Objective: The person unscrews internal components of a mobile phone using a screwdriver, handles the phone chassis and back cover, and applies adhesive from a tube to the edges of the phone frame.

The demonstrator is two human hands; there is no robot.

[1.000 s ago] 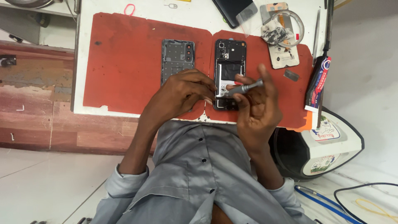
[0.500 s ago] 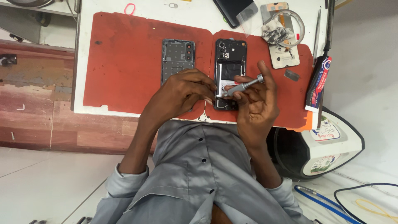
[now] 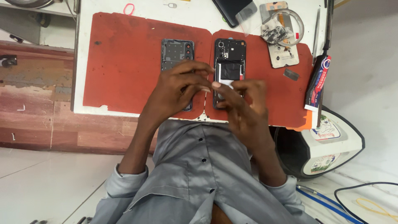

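An open black phone (image 3: 230,62) with its back off lies on a red mat (image 3: 124,62), its inner parts and dark battery showing. Its removed back cover (image 3: 176,52) lies just to the left. My left hand (image 3: 180,89) reaches across the cover, and its fingertips pinch a small white tab (image 3: 223,82) at the battery's lower edge. My right hand (image 3: 244,105) curls over the phone's lower half and grips it. The metal tool seen earlier is out of sight.
Along the white table's far edge lie a dark phone (image 3: 232,8), a tape ring (image 3: 290,25) on a small plate of parts, a thin metal tool (image 3: 317,25) and a glue tube (image 3: 317,81). A round white and black container (image 3: 331,141) stands at the right, with cables (image 3: 323,199) on the floor.
My right hand has lowered onto the phone and the metal tool it held up is no longer visible. My left fingers have shifted right to the white tab.
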